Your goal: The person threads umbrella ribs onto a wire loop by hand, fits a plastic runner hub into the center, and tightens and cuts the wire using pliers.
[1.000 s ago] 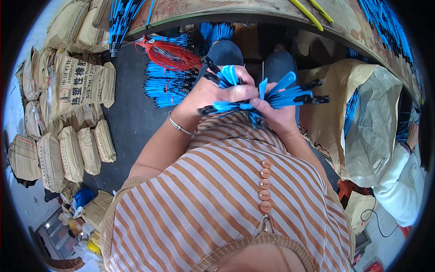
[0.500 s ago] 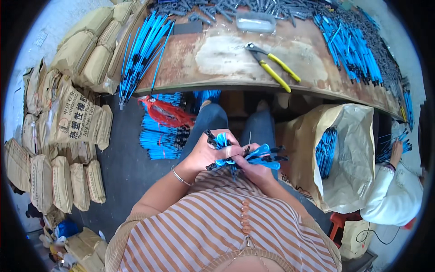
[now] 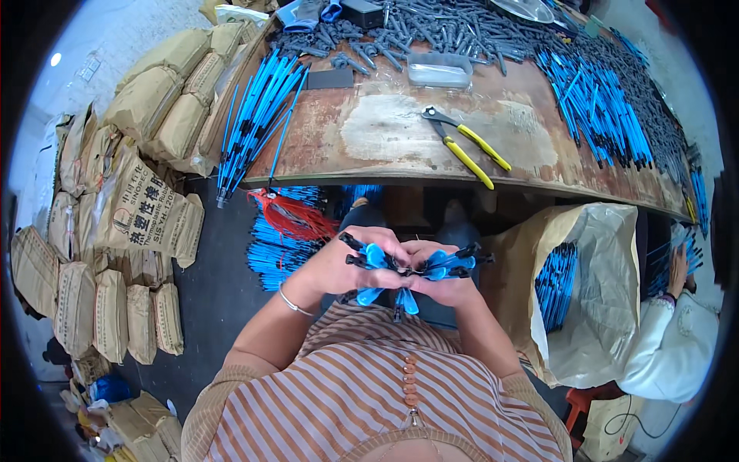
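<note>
Several fingers (image 3: 391,245) clasp glossy, paddle-ended blue-and-black strips (image 3: 375,256).

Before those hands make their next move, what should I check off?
1. Left hand and right hand both gripping the blue and black pieces: ok.
2. Ends lined up: not ok; they fan out several ways.
3. Pieces tied together: cannot tell; fingers cover the middle.
4. Pliers clear of both hands: ok, lying on the table.
5. Paper bag open: ok, thin blue sticks visible inside.
</note>
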`<state>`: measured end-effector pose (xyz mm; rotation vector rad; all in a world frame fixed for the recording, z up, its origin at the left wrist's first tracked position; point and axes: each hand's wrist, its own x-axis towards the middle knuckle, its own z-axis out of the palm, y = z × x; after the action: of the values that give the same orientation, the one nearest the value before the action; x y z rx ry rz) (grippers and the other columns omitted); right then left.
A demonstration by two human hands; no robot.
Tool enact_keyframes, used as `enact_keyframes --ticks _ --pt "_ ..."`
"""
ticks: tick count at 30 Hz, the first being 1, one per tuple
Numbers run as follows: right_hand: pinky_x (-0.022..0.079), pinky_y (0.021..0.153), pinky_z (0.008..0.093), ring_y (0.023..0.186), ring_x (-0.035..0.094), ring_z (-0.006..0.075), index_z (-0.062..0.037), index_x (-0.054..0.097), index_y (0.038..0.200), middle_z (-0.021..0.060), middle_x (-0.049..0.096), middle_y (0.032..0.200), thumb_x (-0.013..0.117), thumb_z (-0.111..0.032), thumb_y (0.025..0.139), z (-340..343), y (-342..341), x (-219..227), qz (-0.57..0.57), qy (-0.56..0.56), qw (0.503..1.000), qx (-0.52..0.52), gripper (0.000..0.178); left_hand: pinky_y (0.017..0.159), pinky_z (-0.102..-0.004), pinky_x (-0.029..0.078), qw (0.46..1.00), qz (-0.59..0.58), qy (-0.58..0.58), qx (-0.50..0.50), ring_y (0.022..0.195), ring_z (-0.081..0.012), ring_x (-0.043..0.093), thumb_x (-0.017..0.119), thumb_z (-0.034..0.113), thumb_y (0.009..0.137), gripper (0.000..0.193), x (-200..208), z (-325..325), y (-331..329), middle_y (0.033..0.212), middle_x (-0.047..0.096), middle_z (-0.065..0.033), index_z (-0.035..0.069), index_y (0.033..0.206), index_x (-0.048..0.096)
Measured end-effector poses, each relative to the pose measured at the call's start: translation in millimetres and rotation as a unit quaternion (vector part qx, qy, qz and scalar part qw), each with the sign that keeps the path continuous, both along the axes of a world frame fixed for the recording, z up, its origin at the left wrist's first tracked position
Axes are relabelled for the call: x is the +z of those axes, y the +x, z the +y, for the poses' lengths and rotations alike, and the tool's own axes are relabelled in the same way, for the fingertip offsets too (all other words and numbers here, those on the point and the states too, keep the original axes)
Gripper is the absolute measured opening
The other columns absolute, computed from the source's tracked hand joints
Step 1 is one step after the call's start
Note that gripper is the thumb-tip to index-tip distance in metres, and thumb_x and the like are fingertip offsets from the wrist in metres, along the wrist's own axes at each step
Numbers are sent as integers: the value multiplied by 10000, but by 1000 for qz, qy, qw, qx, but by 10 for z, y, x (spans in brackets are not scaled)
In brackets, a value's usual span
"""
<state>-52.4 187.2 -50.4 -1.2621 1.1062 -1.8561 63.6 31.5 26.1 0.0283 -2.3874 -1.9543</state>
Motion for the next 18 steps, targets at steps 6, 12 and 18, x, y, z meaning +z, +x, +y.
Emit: enact_keyframes --ticks 6,12,18 --pt "508 736 324 874 612 191 20 605 943 152 621 994 688 13 713 -16 -143 13 1 20 999 35 244 829 -289 438 956 126 -111 -241 989 -236 560 752 503 618 740 219 -671 -222 1084 582 -130 -5 1120 560" --pt "515 725 301 819 624 164 21 615 959 109 647 905 703 16 707 6 -244 -43 -112 109 988 16 268 773 -346 497 968 4 -127 214 835 -246 636 677 242 734 460 598 -1731 -1076 1020 634 -115 18 1121 568" --pt "485 689 250 744 595 106 -9 639 923 57 638 810 737 -26 687 -95 -283 -96 -120 204 971 41 256 837 -409 474 749 -157 -540 351 936 -359 602 598 294 750 327 314 -2360 -2332 1056 613 -192 60 972 647"
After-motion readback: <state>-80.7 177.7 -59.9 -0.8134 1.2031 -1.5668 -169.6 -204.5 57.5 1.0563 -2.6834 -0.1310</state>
